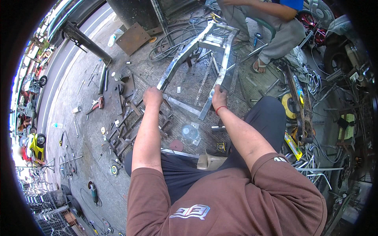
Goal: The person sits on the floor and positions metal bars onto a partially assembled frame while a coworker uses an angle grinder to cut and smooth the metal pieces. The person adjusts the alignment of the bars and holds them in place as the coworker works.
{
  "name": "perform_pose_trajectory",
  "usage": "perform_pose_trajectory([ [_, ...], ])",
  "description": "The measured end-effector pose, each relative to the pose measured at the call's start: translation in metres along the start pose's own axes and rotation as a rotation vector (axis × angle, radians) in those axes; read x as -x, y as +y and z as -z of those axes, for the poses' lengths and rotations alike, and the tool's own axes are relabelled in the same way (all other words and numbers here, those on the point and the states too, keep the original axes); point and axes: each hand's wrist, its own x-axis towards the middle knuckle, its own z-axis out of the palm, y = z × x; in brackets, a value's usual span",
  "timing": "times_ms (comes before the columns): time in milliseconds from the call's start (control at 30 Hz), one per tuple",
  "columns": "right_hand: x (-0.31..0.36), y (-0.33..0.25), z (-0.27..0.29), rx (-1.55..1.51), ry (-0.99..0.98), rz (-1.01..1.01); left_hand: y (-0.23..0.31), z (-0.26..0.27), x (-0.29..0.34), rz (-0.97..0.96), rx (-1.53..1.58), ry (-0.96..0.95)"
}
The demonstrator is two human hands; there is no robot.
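Both arms reach up the middle of the frame, and each hand is on the shiny steel frame [204, 51] that stands on the concrete floor [78, 90] at upper centre. The left hand [152, 97] has its fingers curled shut round the near end of the left rail, just left of centre. The right hand [219, 98], with a red band at the wrist, wraps its fingers round the near end of the right rail, close to centre. A grip on each rail looks like the way to steady or tilt a long, awkward piece without it twisting.

The frame runs away from the person, its far end near a seated person's sandalled feet [258, 65] at upper right. Just below the left hand lies a heap of dark angle-iron offcuts [126, 129]. A flat steel bar [185, 106] lies on the floor between the two hands. A round clear lid [189, 131] and a reddish disc [176, 145] sit lower, near the knees. Coiled cables [173, 39] loop at upper centre, and an angle grinder [93, 192] rests at lower left, well clear of the work.
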Motion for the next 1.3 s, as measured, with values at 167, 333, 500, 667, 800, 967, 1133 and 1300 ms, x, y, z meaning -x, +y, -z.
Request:
perform_pose_trajectory([
  [167, 0.000, 0.000, 0.000, 0.000, -0.013, -0.018, 0.001, 0.002, 0.001, 0.004, -0.009, -0.008],
  [333, 0.003, -0.008, 0.007, 0.000, -0.007, -0.042, 0.003, 0.005, 0.003, 0.001, -0.021, -0.007],
  [500, 0.004, -0.014, 0.010, -0.130, 0.038, -0.100, 0.003, 0.005, 0.003, -0.007, -0.018, -0.009],
  [667, 0.004, -0.019, 0.011, -0.224, 0.059, -0.176, 0.002, 0.003, 0.001, -0.005, -0.002, -0.005],
  [800, 0.007, -0.027, 0.018, -0.251, 0.052, -0.238, 0.001, 0.002, 0.001, -0.012, -0.011, -0.005],
  [967, 0.013, -0.042, 0.031, -0.227, 0.006, -0.264, 0.000, -0.001, 0.001, -0.002, 0.003, -0.004],
  [1133, 0.016, -0.053, 0.037, -0.316, 0.033, -0.375, -0.003, -0.007, -0.003, 0.011, 0.022, 0.000],
  [1300, 0.017, -0.056, 0.039, -0.356, 0.032, -0.387, -0.007, -0.009, -0.007, -0.072, -0.011, 0.017],
])
